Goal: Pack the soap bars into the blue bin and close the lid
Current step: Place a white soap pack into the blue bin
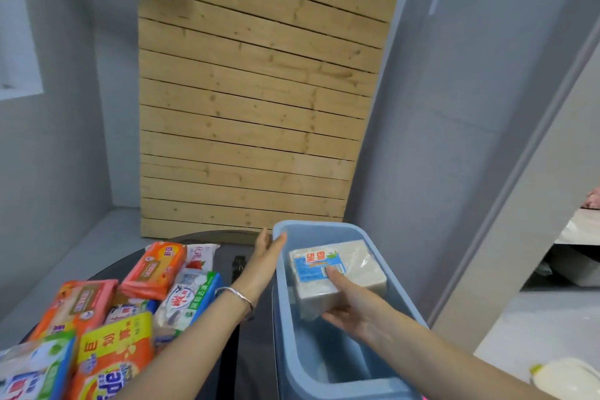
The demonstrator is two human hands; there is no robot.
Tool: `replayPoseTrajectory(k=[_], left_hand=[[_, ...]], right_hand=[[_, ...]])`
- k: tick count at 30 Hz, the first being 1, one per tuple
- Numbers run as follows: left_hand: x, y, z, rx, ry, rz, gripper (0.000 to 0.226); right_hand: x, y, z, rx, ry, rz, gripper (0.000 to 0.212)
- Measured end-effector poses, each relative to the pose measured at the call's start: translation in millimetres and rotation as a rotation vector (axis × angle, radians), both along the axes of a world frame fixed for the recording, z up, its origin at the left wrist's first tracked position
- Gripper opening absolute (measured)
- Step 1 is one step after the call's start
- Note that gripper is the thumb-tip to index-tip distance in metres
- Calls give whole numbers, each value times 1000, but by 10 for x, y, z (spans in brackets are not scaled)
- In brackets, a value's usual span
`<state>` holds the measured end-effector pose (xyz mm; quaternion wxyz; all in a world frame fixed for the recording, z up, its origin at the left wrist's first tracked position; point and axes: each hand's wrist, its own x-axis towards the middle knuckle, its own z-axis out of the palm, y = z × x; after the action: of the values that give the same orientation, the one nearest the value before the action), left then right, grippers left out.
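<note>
A blue bin stands open at the lower middle, on the right part of a dark round table. My right hand holds a white soap pack with a blue label inside the bin, above its floor. My left hand rests flat against the outside of the bin's left wall, thumb over the rim. Several wrapped soap bars lie in a heap on the left: an orange one, a green and white one, a yellow and orange one. No lid is in sight.
The dark table carries a small black object between the heap and the bin. A wooden slatted panel leans against the grey wall behind. A white bottle with a yellow-green cap shows at the lower right corner.
</note>
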<state>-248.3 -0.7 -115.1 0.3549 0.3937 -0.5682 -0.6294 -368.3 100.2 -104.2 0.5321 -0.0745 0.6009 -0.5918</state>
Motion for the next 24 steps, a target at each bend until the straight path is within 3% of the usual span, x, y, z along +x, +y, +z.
replayPoseTrajectory(k=[4,6,10,18,24], left_hand=[[-44,-67,-198,70,65,-77,39],[-56,-84,-255,66,79,-84,37],[-67,-83,-293,52,111,-121,36],[-63,-122,-387,49,123,-98,33],[-45,-107,-377,37,125,-106,31]], right_hand=[[6,-140,-155,123,21,25,14],[1,-239,-211,127,61,14,14],[66,-419,-392,163,106,-39,39],[-45,-557,-659,280,75,81,49],[-184,-562,-637,604,275,474,87]])
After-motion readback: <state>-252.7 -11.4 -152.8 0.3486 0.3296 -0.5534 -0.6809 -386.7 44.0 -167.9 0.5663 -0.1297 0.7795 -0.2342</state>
